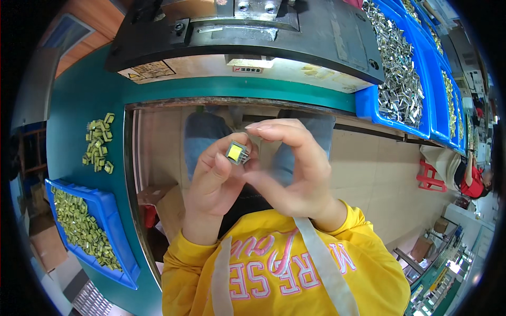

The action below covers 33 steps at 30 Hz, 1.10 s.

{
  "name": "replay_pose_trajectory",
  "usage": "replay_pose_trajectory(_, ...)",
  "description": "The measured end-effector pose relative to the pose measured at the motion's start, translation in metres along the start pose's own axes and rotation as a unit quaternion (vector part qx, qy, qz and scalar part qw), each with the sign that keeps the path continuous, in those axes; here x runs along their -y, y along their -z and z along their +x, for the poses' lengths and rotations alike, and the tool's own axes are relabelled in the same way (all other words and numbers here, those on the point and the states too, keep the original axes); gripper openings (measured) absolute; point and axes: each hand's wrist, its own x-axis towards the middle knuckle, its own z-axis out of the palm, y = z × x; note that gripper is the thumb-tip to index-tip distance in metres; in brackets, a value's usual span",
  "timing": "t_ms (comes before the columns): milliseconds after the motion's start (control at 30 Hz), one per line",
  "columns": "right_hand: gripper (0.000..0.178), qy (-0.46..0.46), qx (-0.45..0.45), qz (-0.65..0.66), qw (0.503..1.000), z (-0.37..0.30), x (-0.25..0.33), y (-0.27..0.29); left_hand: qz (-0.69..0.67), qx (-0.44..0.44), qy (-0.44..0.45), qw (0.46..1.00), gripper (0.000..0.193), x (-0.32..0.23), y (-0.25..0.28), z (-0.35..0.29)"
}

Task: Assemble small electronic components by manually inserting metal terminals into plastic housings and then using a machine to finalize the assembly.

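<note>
While left hand (212, 181) pinches a yellow component (235, 152), right hand (300, 176) curved half-open, the green table (76, 113) has a black machine (321, 39) atop, tiled floor (363, 168) below.

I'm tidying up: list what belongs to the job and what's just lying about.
Likely job:
boxy yellow-and-silver component in left hand;
loose yellow components on green tabletop;
blue plastic tray of yellow components;
blue plastic bin of silver metal pieces.

Apparently unrelated:
red plastic stool;
brown cardboard box.

1 head-worn fisheye faces down, close above the hands (301, 181).
</note>
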Motion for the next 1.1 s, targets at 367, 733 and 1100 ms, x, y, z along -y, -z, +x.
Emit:
replay_pose_trajectory(367,0.03,-0.05,-0.049,-0.059,0.996,-0.005,-0.002,-0.007,0.116,-0.085,-0.048,0.988,0.044,0.009,-0.008,-0.002)
replay_pose_trajectory(733,0.023,-0.083,-0.102,0.019,0.991,-0.006,-0.001,-0.013,0.066,-0.074,-0.107,0.989,0.037,0.013,-0.004,-0.003)
replay_pose_trajectory(1100,0.014,-0.116,-0.093,0.062,0.987,-0.006,-0.001,-0.009,0.231,-0.093,-0.233,0.94,0.026,0.014,-0.009,0.0)
